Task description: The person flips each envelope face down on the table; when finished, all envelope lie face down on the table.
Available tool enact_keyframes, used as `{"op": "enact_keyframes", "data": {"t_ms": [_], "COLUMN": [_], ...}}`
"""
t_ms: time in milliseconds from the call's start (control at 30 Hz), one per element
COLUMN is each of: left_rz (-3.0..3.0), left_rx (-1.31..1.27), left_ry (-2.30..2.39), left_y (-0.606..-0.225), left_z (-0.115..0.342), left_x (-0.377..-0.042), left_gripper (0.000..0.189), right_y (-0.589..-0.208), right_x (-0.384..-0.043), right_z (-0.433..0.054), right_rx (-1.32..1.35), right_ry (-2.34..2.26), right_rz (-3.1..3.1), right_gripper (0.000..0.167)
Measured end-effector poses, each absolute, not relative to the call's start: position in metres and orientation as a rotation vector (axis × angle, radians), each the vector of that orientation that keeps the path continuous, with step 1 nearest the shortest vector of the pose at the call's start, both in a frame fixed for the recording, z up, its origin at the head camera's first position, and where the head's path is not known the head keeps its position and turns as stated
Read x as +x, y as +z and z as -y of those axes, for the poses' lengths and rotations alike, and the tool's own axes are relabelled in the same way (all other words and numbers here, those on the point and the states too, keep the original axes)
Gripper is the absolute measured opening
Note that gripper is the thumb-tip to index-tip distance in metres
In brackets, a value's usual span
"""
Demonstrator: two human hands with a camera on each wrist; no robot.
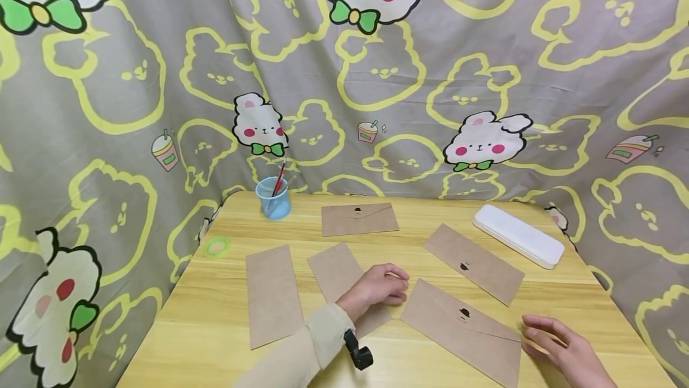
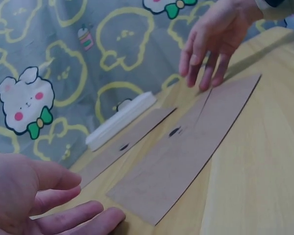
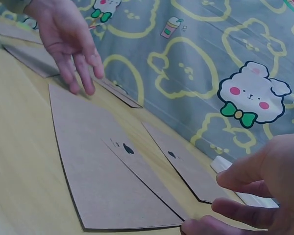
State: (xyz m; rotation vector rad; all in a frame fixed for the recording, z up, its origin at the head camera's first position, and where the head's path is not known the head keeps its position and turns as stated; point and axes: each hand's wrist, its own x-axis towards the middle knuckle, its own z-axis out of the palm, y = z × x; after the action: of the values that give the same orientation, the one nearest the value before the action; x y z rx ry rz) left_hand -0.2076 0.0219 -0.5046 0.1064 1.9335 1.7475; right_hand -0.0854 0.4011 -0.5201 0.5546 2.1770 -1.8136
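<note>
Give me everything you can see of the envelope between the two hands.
The envelope is brown, long, flat and papery-looking. Its flap side faces up, the flap lying down, with a small black hat-like mark near the flap's edge. It lies slantwise on the wood-grain table, one end near the left hand, the other near the right hand. I can't tell whether fingertips touch it.

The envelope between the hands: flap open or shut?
Shut: the flap is folded down, its edge a line across the envelope. Whether it is glued, I cannot tell.
</note>
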Motion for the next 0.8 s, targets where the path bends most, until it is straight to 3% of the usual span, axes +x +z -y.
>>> {"op": "enact_keyframes", "data": {"t_ms": [167, 400, 800], "left_rz": [-1.904, -1.825, -1.827], "left_rx": [0.086, 0.064, 0.066], "left_ry": [1.762, 1.813, 1.837], "left_y": [-0.506, -0.511, -0.515], "left_z": [-0.024, -0.029, -0.031], "left_x": [-0.205, -0.202, -0.204], "left_gripper": [0.023, 0.021, 0.021], "right_y": [-0.520, -0.521, -0.520], "right_x": [-0.085, -0.081, -0.085], "right_z": [-0.399, -0.398, -0.402], "right_rx": [0.602, 0.594, 0.553], "right_ry": [-1.839, -1.923, -1.839], "right_rz": [-2.119, -2.076, -2.143], "right_gripper": [0.048, 0.031, 0.021]}}
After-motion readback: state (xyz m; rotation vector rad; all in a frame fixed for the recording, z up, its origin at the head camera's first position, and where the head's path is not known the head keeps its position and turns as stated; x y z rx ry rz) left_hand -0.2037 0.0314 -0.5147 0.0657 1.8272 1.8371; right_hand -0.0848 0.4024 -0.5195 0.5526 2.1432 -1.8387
